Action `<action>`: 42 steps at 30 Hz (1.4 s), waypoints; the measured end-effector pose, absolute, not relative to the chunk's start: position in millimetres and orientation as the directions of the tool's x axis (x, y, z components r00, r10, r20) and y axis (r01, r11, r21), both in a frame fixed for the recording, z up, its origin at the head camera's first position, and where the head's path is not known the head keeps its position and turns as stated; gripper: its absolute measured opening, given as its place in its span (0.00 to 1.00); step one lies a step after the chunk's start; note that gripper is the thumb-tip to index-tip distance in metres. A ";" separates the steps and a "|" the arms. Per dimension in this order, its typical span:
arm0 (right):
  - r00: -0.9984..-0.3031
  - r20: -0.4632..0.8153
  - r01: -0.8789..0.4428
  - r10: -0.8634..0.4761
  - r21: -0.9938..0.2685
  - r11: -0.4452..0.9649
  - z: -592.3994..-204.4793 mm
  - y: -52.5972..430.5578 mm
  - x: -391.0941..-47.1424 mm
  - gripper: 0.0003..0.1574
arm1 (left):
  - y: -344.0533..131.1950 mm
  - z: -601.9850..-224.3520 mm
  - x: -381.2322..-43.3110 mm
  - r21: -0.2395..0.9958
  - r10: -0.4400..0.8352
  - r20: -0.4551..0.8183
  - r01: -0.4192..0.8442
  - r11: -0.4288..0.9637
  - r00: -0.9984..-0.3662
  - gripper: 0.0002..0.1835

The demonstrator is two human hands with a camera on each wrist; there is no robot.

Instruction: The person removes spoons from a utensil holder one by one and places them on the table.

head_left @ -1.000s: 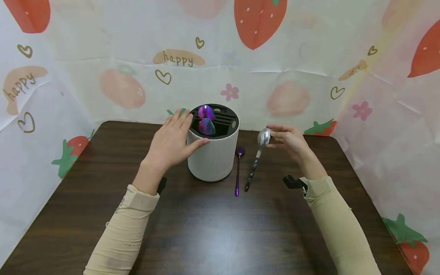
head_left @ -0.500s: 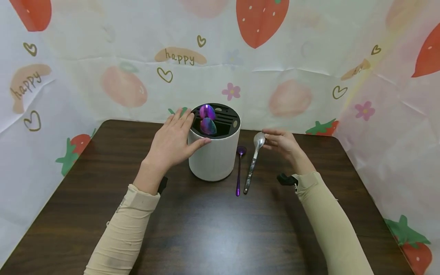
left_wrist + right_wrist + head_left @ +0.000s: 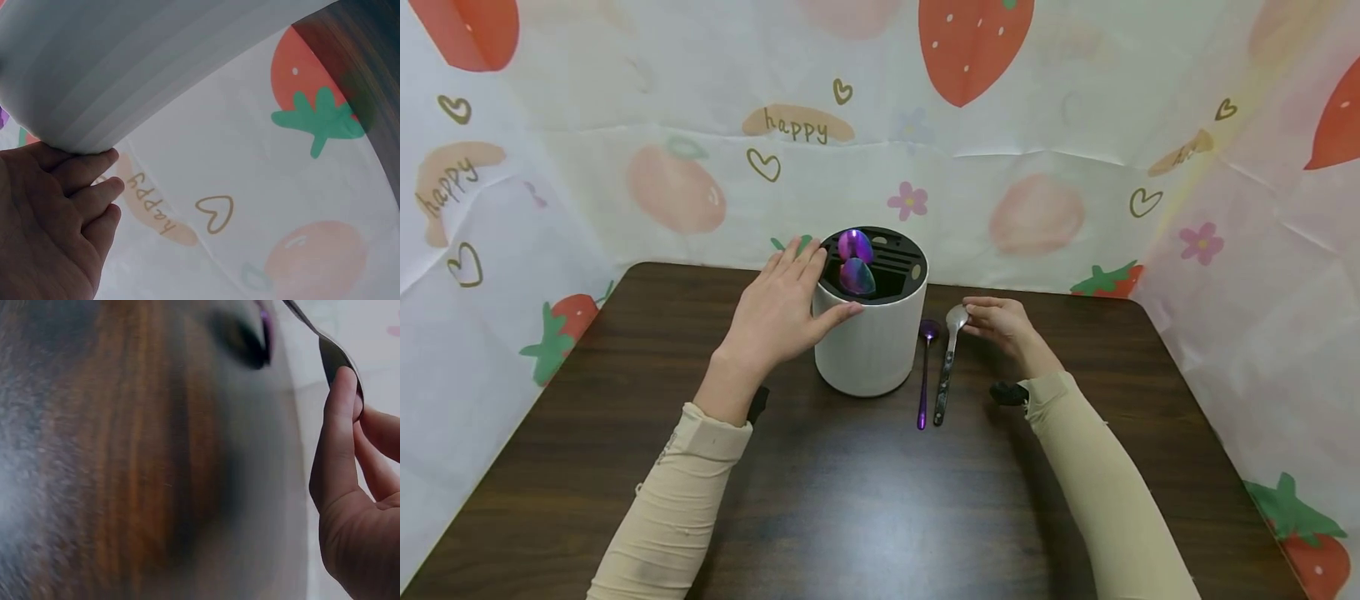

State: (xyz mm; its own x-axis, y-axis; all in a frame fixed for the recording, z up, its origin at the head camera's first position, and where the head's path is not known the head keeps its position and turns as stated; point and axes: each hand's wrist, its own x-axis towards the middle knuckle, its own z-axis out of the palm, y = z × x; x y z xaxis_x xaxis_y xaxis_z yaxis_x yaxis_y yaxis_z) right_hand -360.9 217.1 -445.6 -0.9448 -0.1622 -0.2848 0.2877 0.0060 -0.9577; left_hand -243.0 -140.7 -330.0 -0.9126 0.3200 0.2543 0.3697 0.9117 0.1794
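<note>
A white cylindrical utensil holder with a black slotted top stands near the table's back edge. My left hand lies against its left side and rim, fingers extended; the left wrist view shows the fingertips touching the holder. Two iridescent purple spoon heads stick up from the black top. To the right, my right hand pinches the bowl of a silver spoon with a dark patterned handle. Beside that spoon lies a thin purple long-handled spoon.
The dark wooden table reaches toward the front. Behind it and on both sides hangs a white strawberry-print cloth.
My right hand has moved left and slightly down with the silver spoon, which is now closer to the purple spoon and nearly parallel to it. My left hand stays at the holder.
</note>
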 end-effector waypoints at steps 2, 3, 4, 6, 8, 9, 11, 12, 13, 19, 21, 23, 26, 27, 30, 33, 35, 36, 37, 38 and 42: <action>-0.943 -0.300 0.303 -0.145 -0.953 0.003 -449.8 214.4 -363.2 0.29 | -141.3 -329.9 -244.1 0.183 0.321 0.252 0.370 0.911 -0.913 0.54; -0.942 -0.308 0.310 -0.134 -0.951 0.001 -451.9 213.3 -364.3 0.29 | -141.6 -329.8 -244.7 0.185 0.321 0.251 0.371 0.910 -0.913 0.54; -0.940 -0.316 0.319 -0.127 -0.948 -0.002 -453.8 212.2 -365.4 0.29 | -141.9 -329.7 -245.3 0.186 0.321 0.250 0.371 0.910 -0.913 0.54; -0.940 -0.323 0.325 -0.108 -0.946 -0.004 -457.4 210.2 -366.9 0.28 | -142.4 -329.6 -246.4 0.186 0.322 0.249 0.371 0.910 -0.913 0.54; -0.943 -0.318 0.319 -0.100 -0.948 0.004 -459.8 208.6 -367.4 0.27 | -142.8 -329.3 -247.5 0.186 0.323 0.250 0.373 0.909 -0.913 0.54; -0.945 -0.314 0.314 -0.096 -0.949 0.015 -460.8 207.8 -367.5 0.27 | -143.0 -329.2 -248.1 0.186 0.323 0.250 0.373 0.909 -0.913 0.54; -0.950 -0.302 0.299 -0.084 -0.953 0.042 -462.3 206.3 -367.0 0.26 | -143.4 -329.0 -249.3 0.184 0.325 0.249 0.374 0.909 -0.912 0.54; -0.952 -0.296 0.292 -0.078 -0.955 0.060 -462.7 205.6 -366.6 0.26 | -143.6 -328.8 -249.8 0.183 0.326 0.248 0.375 0.909 -0.912 0.54; -0.954 -0.291 0.286 -0.073 -0.955 0.080 -463.3 205.4 -365.7 0.26 | -143.4 -328.9 -249.8 0.184 0.327 0.248 0.375 0.909 -0.912 0.54; -0.962 -0.265 0.252 -0.061 -0.954 0.162 -465.5 206.3 -361.8 0.25 | -143.2 -329.3 -249.7 0.183 0.327 0.243 0.374 0.909 -0.913 0.54; -0.965 -0.255 0.241 -0.059 -0.954 0.179 -465.8 207.3 -361.0 0.25 | -143.4 -329.3 -249.8 0.183 0.327 0.241 0.374 0.909 -0.914 0.54; -0.968 -0.245 0.230 -0.054 -0.953 0.198 -465.9 208.1 -360.3 0.25 | -143.5 -329.4 -250.1 0.182 0.328 0.241 0.374 0.910 -0.914 0.54; -0.972 -0.232 0.218 -0.038 -0.952 0.217 -465.8 208.4 -359.6 0.24 | -143.8 -329.5 -250.6 0.179 0.327 0.245 0.374 0.910 -0.913 0.54; -0.973 -0.228 0.215 -0.034 -0.951 0.221 -465.6 208.2 -359.4 0.24 | -143.9 -329.6 -250.8 0.179 0.327 0.248 0.375 0.910 -0.912 0.54; -0.975 -0.222 0.210 -0.027 -0.950 0.231 -463.6 208.3 -357.7 0.24 | -143.8 -329.4 -250.7 0.177 0.328 0.256 0.378 0.909 -0.909 0.54; -0.974 -0.225 0.213 -0.021 -0.946 0.243 -461.4 209.1 -355.6 0.24 | -143.4 -329.4 -250.5 0.179 0.329 0.256 0.379 0.908 -0.909 0.54; -0.973 -0.230 0.218 -0.019 -0.942 0.256 -460.0 210.1 -354.0 0.25 | -143.2 -329.4 -250.5 0.180 0.329 0.253 0.378 0.908 -0.910 0.54; -0.972 -0.233 0.220 -0.021 -0.940 0.262 -459.5 210.9 -353.4 0.26 | -143.1 -329.4 -250.4 0.180 0.329 0.250 0.377 0.908 -0.911 0.54; -0.972 -0.236 0.221 -0.025 -0.938 0.268 -459.5 211.9 -353.1 0.27 | -143.2 -329.4 -250.5 0.179 0.329 0.248 0.377 0.909 -0.911 0.54; -0.971 -0.236 0.219 -0.031 -0.935 0.279 -459.3 212.9 -352.5 0.28 | -143.2 -329.4 -250.4 0.179 0.329 0.246 0.376 0.909 -0.912 0.54; -0.972 -0.229 0.203 -0.056 -0.933 0.296 -457.2 215.7 -347.4 0.31 | -143.7 -329.9 -250.5 0.179 0.329 0.239 0.374 0.910 -0.914 0.54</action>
